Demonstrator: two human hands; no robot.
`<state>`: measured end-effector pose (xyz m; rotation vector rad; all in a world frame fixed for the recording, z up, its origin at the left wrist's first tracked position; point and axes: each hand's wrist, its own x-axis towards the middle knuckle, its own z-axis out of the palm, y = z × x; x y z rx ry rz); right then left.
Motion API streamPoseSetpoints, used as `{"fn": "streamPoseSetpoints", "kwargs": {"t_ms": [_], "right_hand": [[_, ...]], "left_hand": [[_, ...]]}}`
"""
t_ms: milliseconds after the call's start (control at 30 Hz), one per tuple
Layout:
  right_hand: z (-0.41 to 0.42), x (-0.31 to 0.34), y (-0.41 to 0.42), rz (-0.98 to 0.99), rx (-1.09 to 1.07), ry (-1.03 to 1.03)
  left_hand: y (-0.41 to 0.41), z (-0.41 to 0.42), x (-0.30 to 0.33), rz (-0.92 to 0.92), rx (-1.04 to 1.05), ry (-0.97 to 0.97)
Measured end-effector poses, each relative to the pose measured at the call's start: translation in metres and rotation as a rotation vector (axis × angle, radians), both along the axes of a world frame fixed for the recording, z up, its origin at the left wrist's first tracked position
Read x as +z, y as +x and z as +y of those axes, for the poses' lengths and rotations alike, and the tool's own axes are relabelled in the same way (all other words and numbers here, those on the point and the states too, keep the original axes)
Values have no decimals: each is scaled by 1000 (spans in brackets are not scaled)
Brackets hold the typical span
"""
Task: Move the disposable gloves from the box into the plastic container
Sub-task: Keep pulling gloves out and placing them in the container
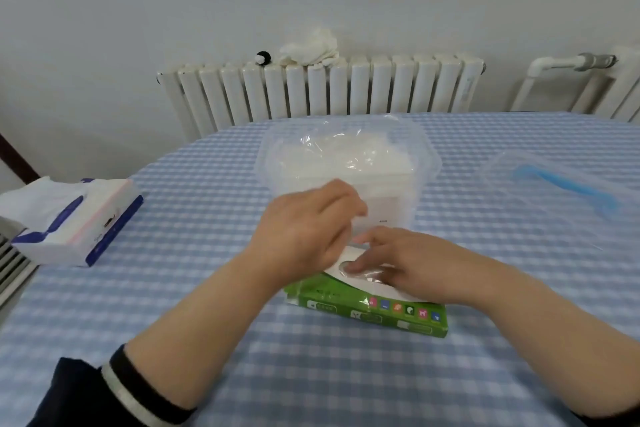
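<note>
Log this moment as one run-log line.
stage: pulling gloves | both hands at green box opening | container part-filled | lid off

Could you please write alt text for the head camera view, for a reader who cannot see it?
Both bare hands, left hand and right hand, work at the opening of a flat green cardboard glove box on a blue-and-white checked tablecloth. Just behind stands a clear plastic container already holding thin transparent gloves. Its clear lid with a blue seal lies to the right, a tissue pack to the left.
</note>
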<state>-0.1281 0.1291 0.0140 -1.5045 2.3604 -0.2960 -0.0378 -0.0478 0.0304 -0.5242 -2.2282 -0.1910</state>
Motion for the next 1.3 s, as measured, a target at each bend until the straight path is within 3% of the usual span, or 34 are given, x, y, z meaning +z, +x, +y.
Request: {"fn": "streamPoseSetpoints", "kwargs": {"t_ms": [100, 267, 367, 567, 734, 801, 901, 967, 1034, 1134, 1301], "right_hand": [[0, -2, 1, 4, 32, -17], [-5, -11, 2, 111, 18, -94], [-5, -15, 2, 149, 4, -154], [4, 2, -3, -188, -145, -382], [12, 36, 2, -617, -436, -876], [17, 52, 4, -814, -451, -971], [24, 64, 8, -952, -381, -921], [24, 64, 8, -1001, -402, -860], [24, 62, 7, -1005, -423, -800], [22, 61, 9, -1062, -477, -743], [15, 58, 15, -1155, -574, -655]], "left_hand": [[5, 11, -11, -152, 6, 4], [5, 8, -14, -804, 132, 139], [4, 5, -19, -909, 154, 172], [8, 3, -19, -937, 176, 205], [7, 5, -16, -970, 226, 117], [7, 5, -14, -992, 244, 67], [5, -4, -8, -1123, 185, 233], [7, -6, 4, -1205, -61, 447], [12, -6, 16, -1155, -288, 616], [17, -3, 30, -1030, -340, 866], [14, 18, 43, -674, -214, 639]]}}
